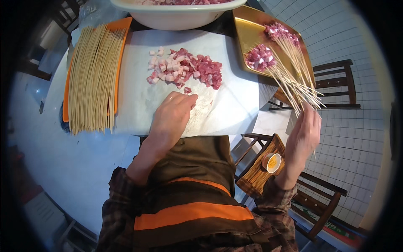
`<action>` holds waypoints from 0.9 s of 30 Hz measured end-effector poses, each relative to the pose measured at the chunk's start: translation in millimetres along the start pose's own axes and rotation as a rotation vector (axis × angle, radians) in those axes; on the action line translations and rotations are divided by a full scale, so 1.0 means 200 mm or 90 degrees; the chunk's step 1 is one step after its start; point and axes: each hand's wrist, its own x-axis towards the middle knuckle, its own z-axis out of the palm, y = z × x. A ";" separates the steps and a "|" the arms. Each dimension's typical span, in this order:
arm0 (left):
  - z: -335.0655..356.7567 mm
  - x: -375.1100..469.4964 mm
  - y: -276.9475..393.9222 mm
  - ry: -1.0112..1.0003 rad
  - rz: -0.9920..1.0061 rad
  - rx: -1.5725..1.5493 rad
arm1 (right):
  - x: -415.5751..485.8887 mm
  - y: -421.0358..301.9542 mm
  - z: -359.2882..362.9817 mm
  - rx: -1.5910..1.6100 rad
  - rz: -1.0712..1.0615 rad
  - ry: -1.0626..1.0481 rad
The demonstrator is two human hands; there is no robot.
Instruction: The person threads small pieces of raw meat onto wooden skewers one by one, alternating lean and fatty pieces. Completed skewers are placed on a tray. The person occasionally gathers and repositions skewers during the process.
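Observation:
Curled above the cutting surface, my left hand (171,118) has a bit of reddish meat showing at its fingertips. Just past it lies a loose piece of meat (187,90), in front of a heap of diced white fat (170,67) and red meat (209,71). Off to the right, my right hand (303,135) pinches at the bare stick ends of the loaded skewers (288,85); a thin stick end pokes out below the hand. The meat ends of these skewers rest in two bunches on a gold metal tray (252,34), sticks overhanging its near edge.
Plain bamboo skewers (94,78) fill an orange tray (124,37) at left. A white basin (176,15) of meat stands behind the white cutting surface (135,104). Wooden chairs (335,78) flank the tiled wall (343,132); one seat (252,181) holds a paper cup (271,163) with yellow contents.

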 end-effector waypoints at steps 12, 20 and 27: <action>-0.08 -0.07 -0.01 0.077 -0.175 -0.138 | -0.44 -0.30 -0.04 0.631 0.193 -0.398; 0.02 -0.03 -0.01 0.076 -0.044 0.002 | -0.48 -0.29 -0.01 0.605 0.199 -0.367; 0.01 -0.02 -0.03 0.090 -0.028 0.037 | -0.46 -0.31 0.02 0.606 0.172 -0.335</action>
